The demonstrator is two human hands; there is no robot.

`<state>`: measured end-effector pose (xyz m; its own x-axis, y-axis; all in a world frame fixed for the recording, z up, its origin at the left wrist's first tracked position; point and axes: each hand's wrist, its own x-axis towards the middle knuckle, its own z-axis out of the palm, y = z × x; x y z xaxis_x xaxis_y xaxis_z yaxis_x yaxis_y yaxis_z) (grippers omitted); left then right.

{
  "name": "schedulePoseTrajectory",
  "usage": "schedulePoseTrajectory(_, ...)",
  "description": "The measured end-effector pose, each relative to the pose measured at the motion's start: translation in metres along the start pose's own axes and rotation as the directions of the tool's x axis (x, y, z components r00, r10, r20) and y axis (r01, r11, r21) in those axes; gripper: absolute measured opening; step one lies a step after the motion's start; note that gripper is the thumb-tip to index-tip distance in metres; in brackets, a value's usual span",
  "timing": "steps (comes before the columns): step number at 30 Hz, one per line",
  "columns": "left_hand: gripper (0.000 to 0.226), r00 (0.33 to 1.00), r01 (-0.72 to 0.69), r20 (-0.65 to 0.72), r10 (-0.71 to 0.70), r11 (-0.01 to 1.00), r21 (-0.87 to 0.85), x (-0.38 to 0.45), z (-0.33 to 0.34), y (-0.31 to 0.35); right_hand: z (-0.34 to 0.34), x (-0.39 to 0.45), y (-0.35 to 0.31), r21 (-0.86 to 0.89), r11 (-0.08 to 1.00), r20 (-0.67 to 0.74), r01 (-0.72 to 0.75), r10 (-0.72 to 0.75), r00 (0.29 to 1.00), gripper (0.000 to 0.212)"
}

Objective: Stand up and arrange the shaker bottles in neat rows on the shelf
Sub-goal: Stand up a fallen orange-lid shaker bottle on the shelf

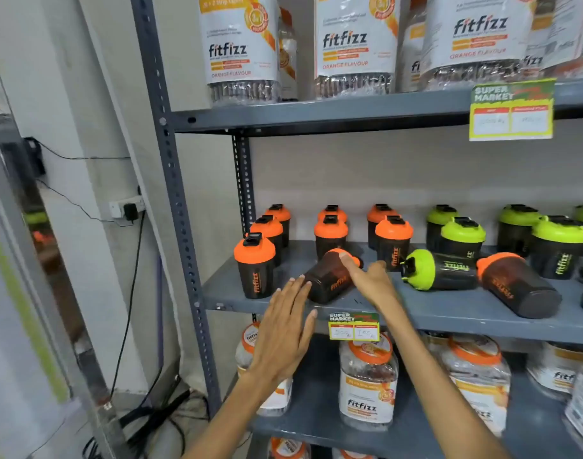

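Dark shaker bottles with orange or green lids fill the grey middle shelf (449,313). Several orange-lidded ones stand upright at the left, among them the front one (254,265). An orange-lidded bottle (330,276) lies on its side near the shelf's front. My right hand (371,279) rests on its lid end, fingers around it. My left hand (285,329) is flat and spread, fingertips touching the bottle's base. A green-lidded bottle (437,270) and another orange-lidded one (515,283) lie toppled to the right. Green-lidded bottles (462,238) stand behind them.
Large Fitfizz jars (353,44) stand on the shelf above and more jars (368,382) on the shelf below. Price tags (353,327) hang on the shelf edges. The perforated upright post (177,200) is at the left, with a wall socket (126,207) and cables beyond.
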<state>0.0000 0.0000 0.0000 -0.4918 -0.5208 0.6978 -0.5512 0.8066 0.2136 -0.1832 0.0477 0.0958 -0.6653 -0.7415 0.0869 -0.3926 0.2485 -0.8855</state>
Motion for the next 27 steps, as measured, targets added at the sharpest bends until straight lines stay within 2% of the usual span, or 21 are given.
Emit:
schedulePoseTrajectory(2, 0.056, 1.000, 0.001, 0.006, -0.001, 1.000, 0.015, 0.001, -0.002, -0.002, 0.008, 0.009, -0.007, -0.041, 0.997, 0.001, -0.063, 0.063, 0.998, 0.106)
schedulePoseTrajectory(6, 0.056, 0.999, -0.006, 0.033, 0.005, 1.000, 0.017, 0.002, 0.000, -0.008, 0.025, 0.031, -0.005, -0.070, 0.993, 0.068, -0.098, 0.103, 0.992, 0.124)
schedulePoseTrajectory(7, 0.057, 0.999, -0.005, 0.033, 0.005, 1.000, 0.016, 0.002, 0.000, -0.010, 0.028, 0.034, -0.002, -0.048, 0.993, 0.064, -0.103, 0.106, 0.992, 0.122)
schedulePoseTrajectory(11, 0.060, 0.999, -0.003, 0.052, 0.003, 1.000, 0.013, 0.001, 0.003, -0.017, 0.027, 0.032, 0.003, 0.076, 0.992, 0.032, -0.100, 0.097, 0.995, 0.094)
schedulePoseTrajectory(14, 0.059, 0.999, 0.000, 0.054, 0.000, 1.000, 0.003, 0.002, 0.006, -0.019, 0.023, 0.030, 0.009, 0.176, 0.981, 0.004, -0.087, 0.088, 0.996, 0.085)
schedulePoseTrajectory(18, 0.057, 0.999, -0.008, 0.051, 0.008, 1.000, -0.017, 0.011, 0.009, -0.020, 0.014, 0.022, 0.015, 0.257, 0.966, -0.087, -0.018, 0.041, 0.995, 0.100)
schedulePoseTrajectory(21, 0.058, 0.997, -0.019, 0.071, 0.019, 1.000, 0.004, 0.019, 0.014, -0.023, 0.003, 0.010, 0.015, 0.203, 0.974, -0.205, 0.096, -0.054, 0.977, 0.096)
schedulePoseTrajectory(23, 0.058, 0.994, -0.008, 0.107, 0.005, 1.000, 0.024, 0.026, 0.017, -0.025, -0.002, 0.000, 0.009, 0.123, 0.975, -0.290, 0.185, -0.143, 0.946, 0.089)
schedulePoseTrajectory(27, 0.056, 0.979, 0.039, 0.198, -0.047, 0.998, 0.043, 0.036, 0.023, -0.027, 0.004, -0.006, -0.006, -0.011, 0.934, -0.439, 0.356, -0.325, 0.838, 0.095)
